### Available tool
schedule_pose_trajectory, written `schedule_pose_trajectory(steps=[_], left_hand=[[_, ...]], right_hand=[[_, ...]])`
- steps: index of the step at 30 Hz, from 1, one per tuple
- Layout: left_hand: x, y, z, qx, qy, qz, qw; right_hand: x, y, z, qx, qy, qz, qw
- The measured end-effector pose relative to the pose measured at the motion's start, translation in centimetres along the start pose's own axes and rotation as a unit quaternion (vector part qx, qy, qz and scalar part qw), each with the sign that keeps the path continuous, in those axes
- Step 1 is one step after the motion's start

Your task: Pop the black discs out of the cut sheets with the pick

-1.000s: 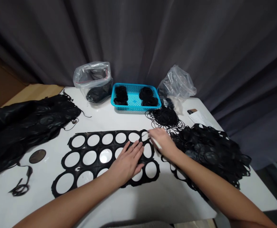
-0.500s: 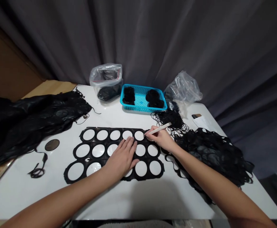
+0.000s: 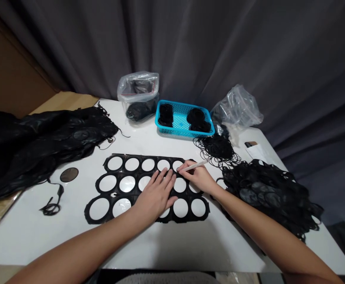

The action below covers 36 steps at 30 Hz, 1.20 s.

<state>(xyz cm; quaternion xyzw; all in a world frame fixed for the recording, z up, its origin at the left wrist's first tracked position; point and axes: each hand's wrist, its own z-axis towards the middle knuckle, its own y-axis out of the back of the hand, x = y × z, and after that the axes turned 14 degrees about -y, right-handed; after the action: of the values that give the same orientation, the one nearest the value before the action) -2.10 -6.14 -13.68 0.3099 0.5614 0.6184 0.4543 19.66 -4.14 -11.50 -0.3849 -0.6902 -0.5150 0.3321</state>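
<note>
We sit at a white table (image 3: pixel 184 244) before a grey curtain (image 3: pixel 172 47). Our left hand (image 3: pixel 154 192) lies flat, fingers slightly spread, on the black perforated sheet (image 3: pixel 189 197) at mid-table; our right hand (image 3: pixel 201 177) pinches a white tool (image 3: pixel 198 164), its tip by a top-row hole.

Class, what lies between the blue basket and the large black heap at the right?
In the head view, a tangle of thin black loops lies between the blue basket and the black heap.

The hands (image 3: pixel 154 193) and forearms (image 3: pixel 80 242) are bare, and a grey, rough-textured garment (image 3: pixel 166 277) shows at the bottom edge.
</note>
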Motion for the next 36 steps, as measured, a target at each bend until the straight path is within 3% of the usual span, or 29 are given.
schedule_pose_trajectory(steps=[5, 8, 10, 12, 16, 18, 21, 25, 29, 36], left_hand=[[0.0, -0.4, -0.2, -0.009, 0.002, -0.004, 1.0], [-0.1, -0.5, -0.3, -0.007, 0.001, 0.002, 1.0], [-0.1, -0.5, -0.3, -0.005, 0.001, 0.003, 1.0], [-0.2, -0.4, -0.2, -0.003, 0.003, 0.003, 1.0], [-0.2, -0.3, 0.0, -0.002, 0.01, -0.004, 1.0], [-0.1, -0.1, -0.2, -0.004, 0.008, -0.009, 1.0], [0.3, 0.6, -0.9, -0.01, -0.006, 0.006, 1.0], [1.3, 1.2, -2.8, -0.012, 0.013, 0.042, 0.999], [2.1, 0.8, -4.1, -0.029, 0.019, 0.024, 0.999], [1.8, 0.7, -4.1, -0.02, 0.034, 0.018, 0.999]], right_hand=[[-0.3, -0.5, -0.8, -0.039, 0.092, -0.11, 0.989], [-0.7, -0.9, -1.2, -0.038, 0.19, -0.238, 0.952], [-0.9, -0.4, -0.8, -0.048, 0.214, -0.297, 0.929], [-1.1, 1.2, 0.5, -0.104, 0.19, -0.319, 0.923], [-1.3, 6.1, 3.3, -0.302, 0.083, -0.302, 0.9], [-1.0, 7.7, 3.9, -0.35, 0.046, -0.264, 0.898], [0.1, 6.8, 3.7, -0.303, 0.008, -0.181, 0.935], [1.8, 1.6, 2.7, -0.132, -0.012, -0.051, 0.99], [2.6, -2.7, 1.9, 0.004, -0.009, -0.004, 1.0], [2.3, -3.9, 1.6, 0.032, -0.011, 0.007, 0.999]])
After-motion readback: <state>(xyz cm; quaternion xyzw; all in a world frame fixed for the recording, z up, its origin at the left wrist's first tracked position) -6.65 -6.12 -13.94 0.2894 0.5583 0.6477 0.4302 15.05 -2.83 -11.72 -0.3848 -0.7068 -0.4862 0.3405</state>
